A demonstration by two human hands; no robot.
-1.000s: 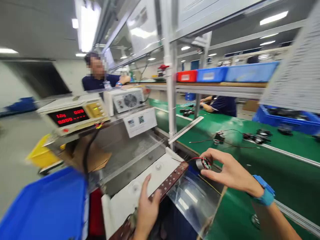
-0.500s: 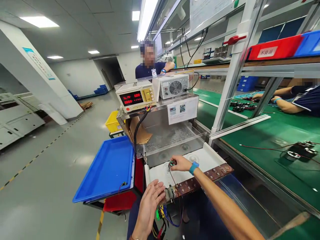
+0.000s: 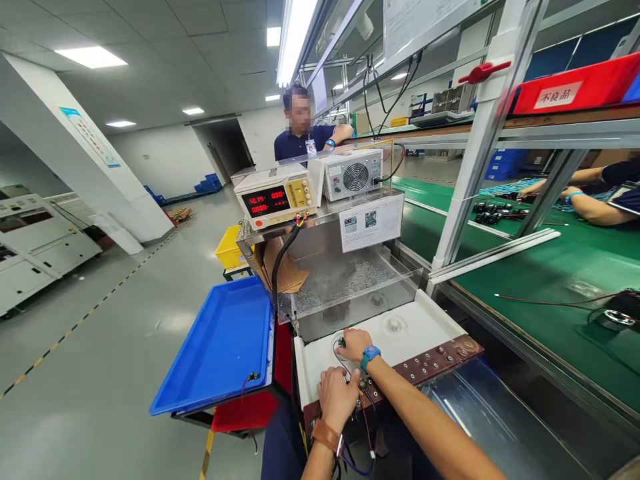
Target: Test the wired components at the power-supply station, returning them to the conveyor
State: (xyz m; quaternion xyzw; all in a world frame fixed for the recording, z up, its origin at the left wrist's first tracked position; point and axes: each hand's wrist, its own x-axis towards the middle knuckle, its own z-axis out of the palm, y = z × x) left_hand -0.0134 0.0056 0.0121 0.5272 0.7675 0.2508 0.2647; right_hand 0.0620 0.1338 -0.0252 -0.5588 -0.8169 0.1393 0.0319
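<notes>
One small green-topped motor gripped in your right hand; your left hand, over the long brown studded strip, grip indiscernible.

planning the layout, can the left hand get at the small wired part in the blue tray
Probably yes: nothing tall seems to stand between the left hand and the small wired part in the blue tray, near its corner.
</notes>
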